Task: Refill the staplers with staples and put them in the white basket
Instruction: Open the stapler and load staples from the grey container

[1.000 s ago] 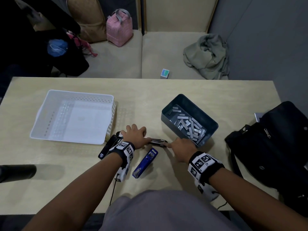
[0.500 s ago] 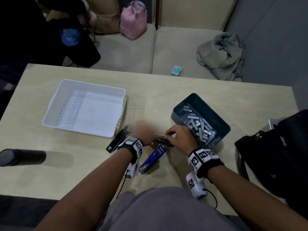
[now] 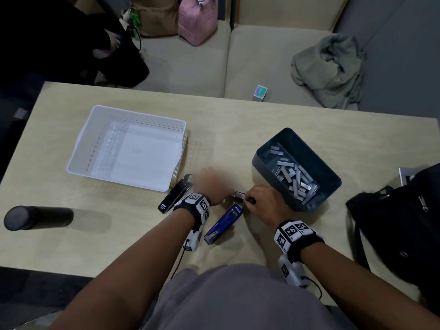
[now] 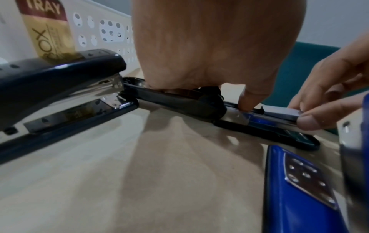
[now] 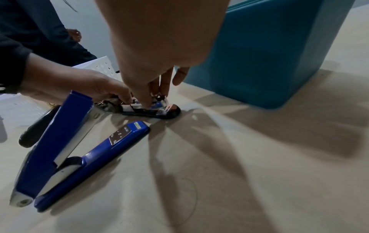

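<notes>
The person's left hand (image 3: 212, 184) is bearing down with curled fingers on the open stapler (image 4: 179, 100), which is lying flat on the table (image 3: 238, 129) between both hands, probably to pin its flipped-back lid and leave the channel exposed. The right hand (image 3: 262, 201) is pinching a strip of staples (image 4: 279, 112) and setting it lengthwise onto that channel, low and level, likely so it seats cleanly. The grey bin (image 3: 319, 151) of spare strips is sitting just beside that hand for easy reach, while a blue stapler (image 3: 225, 222) and a black stapler (image 3: 175, 196) are lying near the white tray (image 3: 133, 113).

wrists: blk bands (image 3: 190, 210), b/w tags (image 3: 292, 231) | white cams (image 3: 291, 272) | grey garment (image 3: 238, 303)
</notes>
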`<state>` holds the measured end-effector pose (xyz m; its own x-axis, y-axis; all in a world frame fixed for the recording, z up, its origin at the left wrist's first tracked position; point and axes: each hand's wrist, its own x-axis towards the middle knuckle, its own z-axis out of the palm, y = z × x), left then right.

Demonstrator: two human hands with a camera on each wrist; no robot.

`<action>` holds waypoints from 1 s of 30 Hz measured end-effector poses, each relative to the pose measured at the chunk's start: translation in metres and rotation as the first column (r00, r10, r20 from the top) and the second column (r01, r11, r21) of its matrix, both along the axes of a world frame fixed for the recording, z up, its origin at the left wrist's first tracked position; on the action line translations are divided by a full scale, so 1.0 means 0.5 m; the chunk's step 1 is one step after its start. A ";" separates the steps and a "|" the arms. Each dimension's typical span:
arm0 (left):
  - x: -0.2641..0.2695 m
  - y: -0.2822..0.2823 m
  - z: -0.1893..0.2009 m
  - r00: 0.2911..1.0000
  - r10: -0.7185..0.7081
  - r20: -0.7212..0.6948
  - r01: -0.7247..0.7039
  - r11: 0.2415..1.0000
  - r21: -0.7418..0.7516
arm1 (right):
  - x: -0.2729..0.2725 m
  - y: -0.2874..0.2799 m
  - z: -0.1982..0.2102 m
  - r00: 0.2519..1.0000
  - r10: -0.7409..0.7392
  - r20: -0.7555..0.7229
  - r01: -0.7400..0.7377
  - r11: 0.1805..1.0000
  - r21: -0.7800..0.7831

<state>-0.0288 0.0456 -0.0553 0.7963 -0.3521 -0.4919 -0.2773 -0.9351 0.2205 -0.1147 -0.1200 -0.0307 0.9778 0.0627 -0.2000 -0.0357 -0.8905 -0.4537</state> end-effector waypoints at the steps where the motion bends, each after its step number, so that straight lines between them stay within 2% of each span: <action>1: 0.000 0.000 0.000 1.000 0.001 -0.002 -0.001 1.000 -0.001 | 0.001 0.000 -0.002 1.000 0.014 0.010 -0.014 1.000 -0.006; 13: 0.000 0.000 0.002 1.000 -0.003 0.007 0.003 1.000 0.010 | 0.011 0.021 0.012 0.989 0.136 -0.058 -0.144 0.974 -0.176; 19: 0.002 0.003 -0.001 0.999 -0.031 0.008 0.031 0.999 0.021 | 0.013 0.019 0.027 0.970 0.171 -0.175 -0.202 0.963 -0.181; 21: 0.001 0.004 -0.001 0.999 -0.043 0.014 0.043 0.999 0.028 | 0.016 0.015 0.026 0.967 0.181 -0.179 -0.205 0.971 -0.123; 25: 0.000 0.005 -0.003 0.999 -0.046 0.022 0.046 0.999 0.025 | 0.027 0.008 -0.001 0.973 -0.012 -0.229 0.032 0.996 0.084; 28: 0.001 0.005 -0.004 0.999 -0.045 0.017 0.045 0.999 0.021 | 0.038 0.004 -0.019 0.938 -0.109 -0.330 0.193 0.953 0.233; 30: 0.001 0.006 -0.004 0.999 -0.046 0.016 0.045 0.999 0.021 | 0.046 0.000 -0.025 0.918 -0.135 -0.372 0.242 0.936 0.257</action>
<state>-0.0284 0.0483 -0.0573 0.7878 -0.3781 -0.4862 -0.3231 -0.9258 0.1964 -0.0918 -0.1199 -0.0431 0.8502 -0.0082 -0.5265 -0.3906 -0.6803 -0.6202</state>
